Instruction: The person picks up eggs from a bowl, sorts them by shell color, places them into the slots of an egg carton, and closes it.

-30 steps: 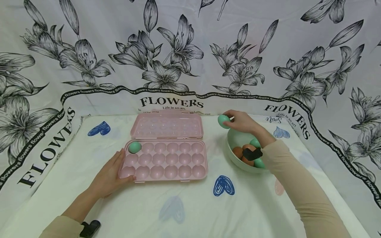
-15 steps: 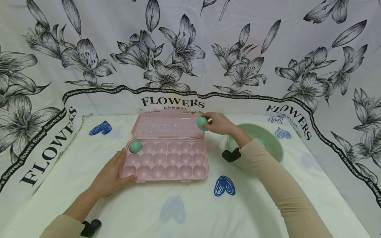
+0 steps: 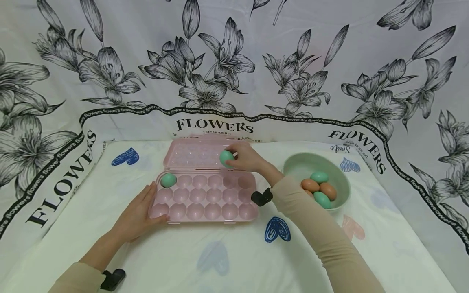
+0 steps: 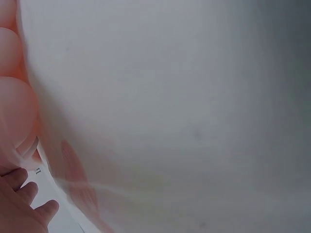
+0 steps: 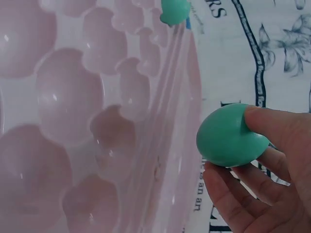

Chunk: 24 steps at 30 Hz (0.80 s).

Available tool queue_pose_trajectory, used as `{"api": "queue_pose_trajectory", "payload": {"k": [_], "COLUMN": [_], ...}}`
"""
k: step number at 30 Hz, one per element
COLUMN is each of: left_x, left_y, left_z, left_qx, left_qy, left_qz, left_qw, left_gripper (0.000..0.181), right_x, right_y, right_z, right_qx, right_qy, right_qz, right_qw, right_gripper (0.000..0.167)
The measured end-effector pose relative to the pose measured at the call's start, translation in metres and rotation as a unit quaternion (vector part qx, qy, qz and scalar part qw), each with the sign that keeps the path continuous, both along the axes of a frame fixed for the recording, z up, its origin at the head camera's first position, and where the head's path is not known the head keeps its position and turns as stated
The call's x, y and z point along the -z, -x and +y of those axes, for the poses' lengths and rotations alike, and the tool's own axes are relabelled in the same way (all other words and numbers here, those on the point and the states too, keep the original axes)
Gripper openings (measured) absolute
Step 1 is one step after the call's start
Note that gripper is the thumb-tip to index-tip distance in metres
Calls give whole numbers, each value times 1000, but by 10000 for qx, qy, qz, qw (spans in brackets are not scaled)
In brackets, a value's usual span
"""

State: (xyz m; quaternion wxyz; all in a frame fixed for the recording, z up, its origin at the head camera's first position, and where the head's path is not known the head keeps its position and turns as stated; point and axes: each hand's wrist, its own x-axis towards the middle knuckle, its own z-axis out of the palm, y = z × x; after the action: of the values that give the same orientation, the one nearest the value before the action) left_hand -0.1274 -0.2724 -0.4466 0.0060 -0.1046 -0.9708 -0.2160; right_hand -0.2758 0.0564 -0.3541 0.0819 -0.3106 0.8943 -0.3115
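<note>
In the head view a pink plastic egg box [image 3: 203, 196] with rows of round hollows lies with its lid [image 3: 190, 154] raised at the back. One green egg [image 3: 168, 180] sits in its back left hollow. My left hand [image 3: 137, 215] holds the box's front left corner, fingers along the left side and thumb at the front edge. Above the lid's right part, my right hand [image 3: 247, 157] pinches another green egg [image 3: 226, 158] between thumb and fingertips. The right wrist view shows this held egg [image 5: 228, 138] apart from the box.
To the right stands a pale green bowl [image 3: 340, 195] with several brown and green eggs, among them a brown egg [image 3: 327, 191]; my right sleeve [image 3: 311, 224] covers part of it. A white cloth with hearts [image 3: 277, 229] lies underneath, and a flower-printed sheet [image 3: 216, 53] hangs behind.
My right hand has carried the green egg leftward from above the bowl to over the egg box lid, uncovering the eggs in the bowl. The left hand stays at the box corner.
</note>
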Motion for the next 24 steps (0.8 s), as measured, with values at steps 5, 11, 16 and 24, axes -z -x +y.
{"api": "queue_pose_trajectory", "payload": {"k": [5, 11, 16, 24], "left_x": [-1, 0, 0, 0], "left_y": [-1, -1, -1, -1], "left_z": [1, 1, 1, 1], "left_qx": [-9, -1, -21, 17], "left_qy": [12, -8, -20, -65], "left_qz": [39, 53, 45, 16], "left_qw": [10000, 10000, 10000, 10000], "left_gripper": [113, 113, 114, 112], "right_x": [9, 20, 24, 32], "right_y": [-3, -8, -14, -20], "right_z": [-17, -38, -57, -83], "right_qx": [252, 486, 549, 621], "right_qy": [-3, 119, 341, 492], "right_qz": [-139, -325, -596, -739], "right_qw": [9996, 9982, 9961, 9941], "right_gripper": [40, 40, 42, 42]}}
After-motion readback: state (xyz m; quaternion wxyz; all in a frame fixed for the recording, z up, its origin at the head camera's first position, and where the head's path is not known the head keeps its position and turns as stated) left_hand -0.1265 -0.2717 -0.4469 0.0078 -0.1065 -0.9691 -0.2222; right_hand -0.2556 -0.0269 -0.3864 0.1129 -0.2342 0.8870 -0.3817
